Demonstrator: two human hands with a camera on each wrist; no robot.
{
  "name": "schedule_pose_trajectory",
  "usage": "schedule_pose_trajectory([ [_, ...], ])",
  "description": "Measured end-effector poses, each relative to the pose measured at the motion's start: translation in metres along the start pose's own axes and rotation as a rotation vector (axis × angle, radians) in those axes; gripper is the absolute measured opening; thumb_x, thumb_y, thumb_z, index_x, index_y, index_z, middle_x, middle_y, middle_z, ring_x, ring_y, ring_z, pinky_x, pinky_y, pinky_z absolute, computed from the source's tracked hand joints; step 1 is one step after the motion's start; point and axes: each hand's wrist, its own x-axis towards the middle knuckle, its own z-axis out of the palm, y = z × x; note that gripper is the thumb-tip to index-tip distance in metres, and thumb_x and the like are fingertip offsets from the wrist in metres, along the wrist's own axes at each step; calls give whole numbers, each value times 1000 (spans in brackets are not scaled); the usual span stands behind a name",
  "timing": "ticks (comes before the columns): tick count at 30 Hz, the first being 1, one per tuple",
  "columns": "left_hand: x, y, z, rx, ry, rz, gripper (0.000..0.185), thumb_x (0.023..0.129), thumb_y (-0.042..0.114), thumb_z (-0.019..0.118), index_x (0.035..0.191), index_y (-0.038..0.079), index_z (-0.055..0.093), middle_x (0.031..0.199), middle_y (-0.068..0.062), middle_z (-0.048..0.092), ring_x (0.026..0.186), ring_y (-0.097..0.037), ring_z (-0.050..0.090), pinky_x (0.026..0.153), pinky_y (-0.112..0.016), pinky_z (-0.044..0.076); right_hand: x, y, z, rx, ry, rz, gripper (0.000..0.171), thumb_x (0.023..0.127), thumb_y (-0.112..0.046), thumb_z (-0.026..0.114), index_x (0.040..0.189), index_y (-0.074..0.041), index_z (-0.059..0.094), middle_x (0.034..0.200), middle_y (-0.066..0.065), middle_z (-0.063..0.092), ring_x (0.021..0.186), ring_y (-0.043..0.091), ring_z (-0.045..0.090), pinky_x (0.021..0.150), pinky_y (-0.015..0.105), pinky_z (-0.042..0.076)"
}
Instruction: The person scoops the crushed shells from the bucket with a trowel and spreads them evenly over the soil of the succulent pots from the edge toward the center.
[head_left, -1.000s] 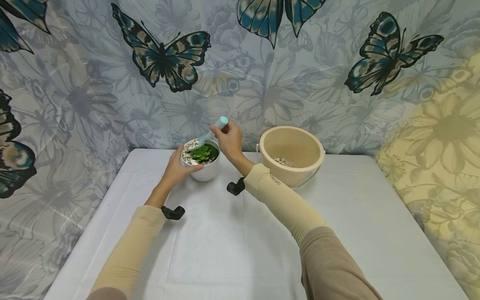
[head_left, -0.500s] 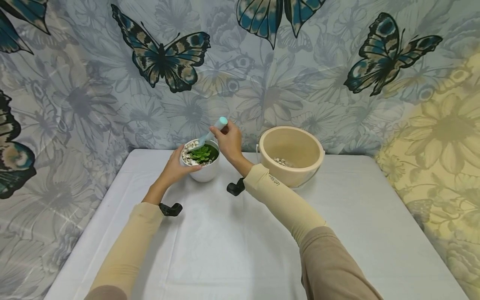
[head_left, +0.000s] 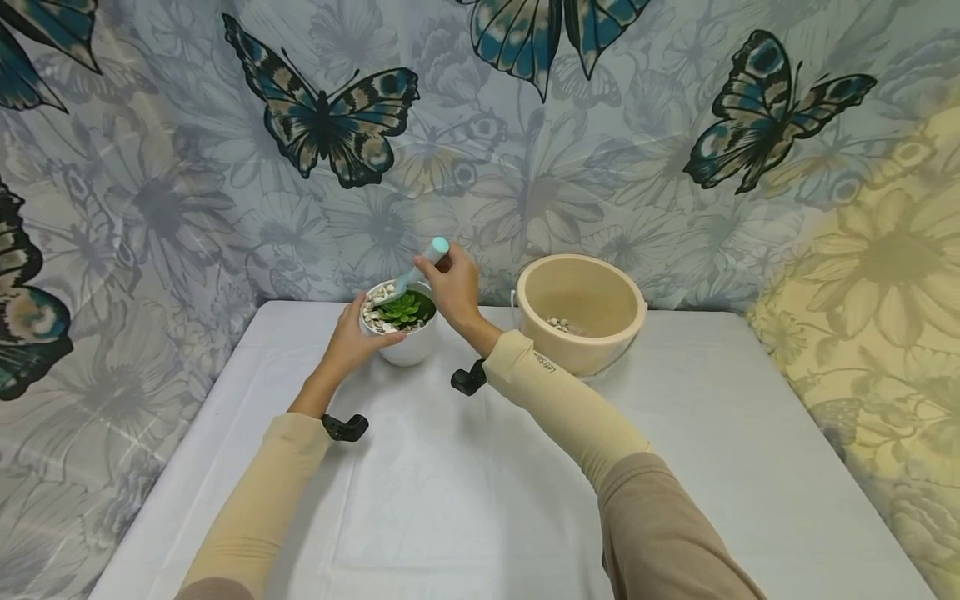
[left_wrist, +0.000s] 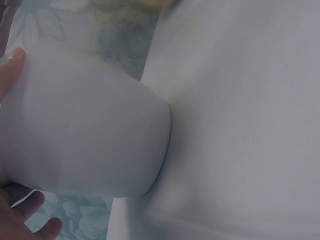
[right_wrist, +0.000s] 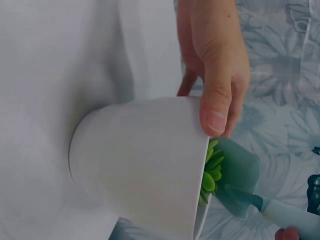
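The left hand [head_left: 352, 337] curls its fingers round the white pot [head_left: 408, 342] on the table [head_left: 465, 492], thumb on the rim; the right hand [head_left: 453, 287] pinches the scoop [head_left: 422, 265], whose blade dips among the pot's pebbles [head_left: 378, 296].

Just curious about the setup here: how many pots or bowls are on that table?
2. A small white pot with a green plant sits near the table's back edge, held by the left hand. A larger beige bowl stands to its right, untouched.
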Motion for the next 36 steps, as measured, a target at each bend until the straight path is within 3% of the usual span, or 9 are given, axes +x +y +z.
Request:
schedule_pose_trajectory([
  [11, -2, 0, 5, 16, 44, 17, 118, 76, 58, 75, 158, 13, 4, 162, -21, 11, 148, -43, 15, 116, -63, 23, -2, -1, 3, -8, 20, -5, 26, 92, -19, 69, 104, 3, 62, 96, 19, 70, 89, 29, 69, 72, 28, 53],
  [20, -7, 4, 8, 26, 80, 13, 120, 75, 61, 75, 158, 10, 5, 162, -20, 11, 149, -42, 12, 116, -63, 23, -4, -1, 3, 23, 52, -27, 26, 92, -19, 69, 104, 3, 62, 94, 20, 70, 85, 30, 68, 66, 22, 48],
  [30, 2, 0, -4, 60, -14, 55, 118, 78, 58, 74, 157, 6, 4, 161, -23, 11, 148, -44, 14, 116, -64, 21, -5, 1, 5, -2, 53, -46, 25, 92, -19, 69, 104, 2, 62, 95, 19, 71, 88, 29, 70, 71, 30, 55],
  [36, 9, -2, -5, 44, -40, 34, 119, 77, 57, 75, 158, 8, 3, 162, -22, 8, 149, -43, 12, 117, -64, 19, -6, 1, 5, -11, 46, -54, 25, 92, -19, 69, 104, 1, 62, 95, 18, 71, 89, 28, 71, 71, 29, 55],
])
